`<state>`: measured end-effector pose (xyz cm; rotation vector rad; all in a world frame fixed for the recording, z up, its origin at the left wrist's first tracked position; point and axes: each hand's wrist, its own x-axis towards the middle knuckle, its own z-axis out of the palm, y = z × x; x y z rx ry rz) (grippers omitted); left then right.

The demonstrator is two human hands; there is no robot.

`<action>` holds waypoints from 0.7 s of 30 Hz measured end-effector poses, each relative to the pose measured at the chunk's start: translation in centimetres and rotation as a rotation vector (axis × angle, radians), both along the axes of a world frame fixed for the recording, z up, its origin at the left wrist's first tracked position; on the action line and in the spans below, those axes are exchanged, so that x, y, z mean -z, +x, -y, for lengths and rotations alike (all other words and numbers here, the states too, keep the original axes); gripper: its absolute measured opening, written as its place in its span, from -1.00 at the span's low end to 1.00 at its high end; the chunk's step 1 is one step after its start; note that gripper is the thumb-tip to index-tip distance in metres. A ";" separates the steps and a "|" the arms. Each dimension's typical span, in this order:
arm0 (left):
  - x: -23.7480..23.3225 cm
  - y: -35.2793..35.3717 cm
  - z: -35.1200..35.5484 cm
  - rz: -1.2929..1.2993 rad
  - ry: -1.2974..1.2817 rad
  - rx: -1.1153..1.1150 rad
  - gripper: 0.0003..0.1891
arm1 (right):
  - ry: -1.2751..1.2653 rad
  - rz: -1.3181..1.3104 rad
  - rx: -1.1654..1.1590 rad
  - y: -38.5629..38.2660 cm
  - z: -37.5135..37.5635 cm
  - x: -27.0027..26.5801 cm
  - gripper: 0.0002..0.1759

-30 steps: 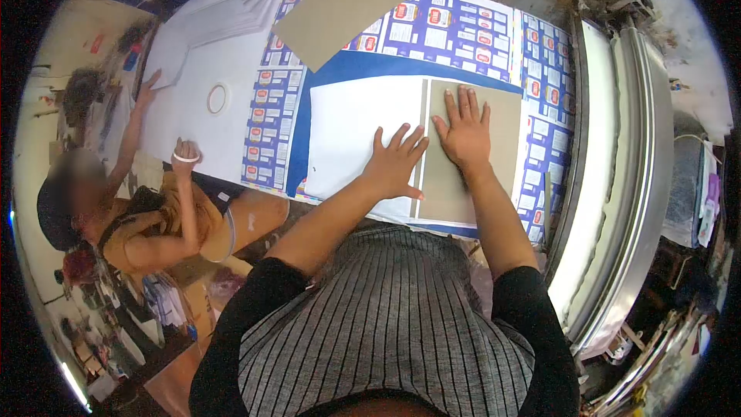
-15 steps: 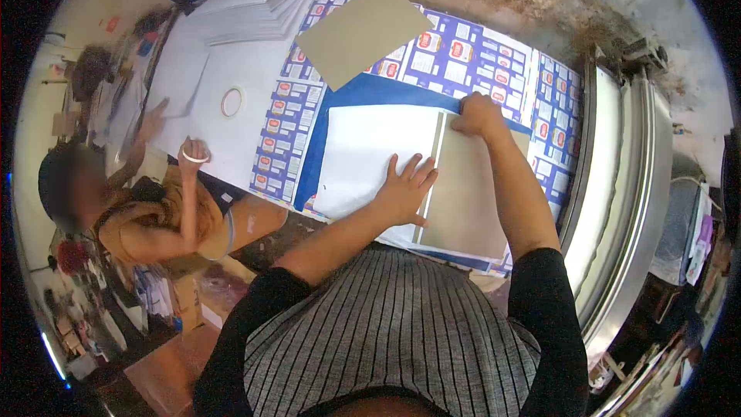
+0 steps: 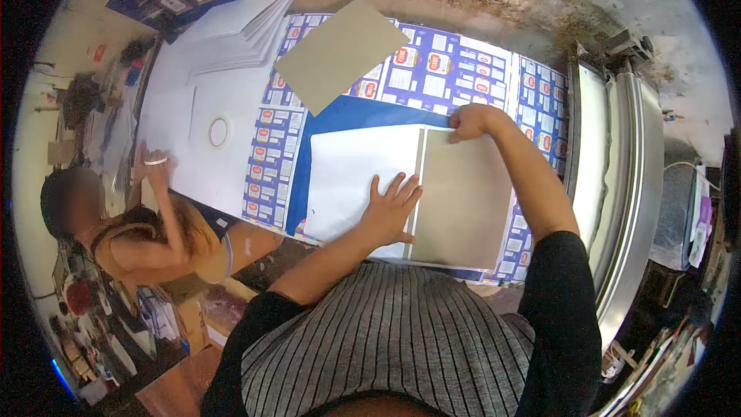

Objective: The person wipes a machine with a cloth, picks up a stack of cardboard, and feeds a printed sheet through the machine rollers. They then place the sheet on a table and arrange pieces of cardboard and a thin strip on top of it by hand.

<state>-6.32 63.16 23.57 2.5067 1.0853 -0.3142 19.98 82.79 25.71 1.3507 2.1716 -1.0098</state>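
Observation:
My left hand (image 3: 390, 212) lies with fingers spread on a white sheet (image 3: 351, 170), close to a narrow strip (image 3: 414, 185) that borders a grey-brown board (image 3: 467, 205). At the board's far edge is my right hand (image 3: 472, 121), its fingers bent over the edge and pressed together there. Under the sheet and board, a blue sheet (image 3: 370, 114) shows along the far and left sides. A loose grey-brown board (image 3: 340, 54) rests beyond it on the printed purple paper.
To the left, a person (image 3: 139, 239) sits near a white surface with a tape roll (image 3: 219, 132) and a stack of folded white sheets (image 3: 239, 35). A metal-edged machine (image 3: 629, 185) stands at the right. Printed paper (image 3: 432, 62) covers the table.
The view has shifted slightly. Both my hands stay at nearly the same spots on the sheet and board. The other person's hands have come together near the white surface's left edge.

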 end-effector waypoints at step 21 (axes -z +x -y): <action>0.1 0.3 0.0 -0.010 0.041 0.002 0.23 | 0.475 0.204 0.478 10.1 9.0 0.9 -0.48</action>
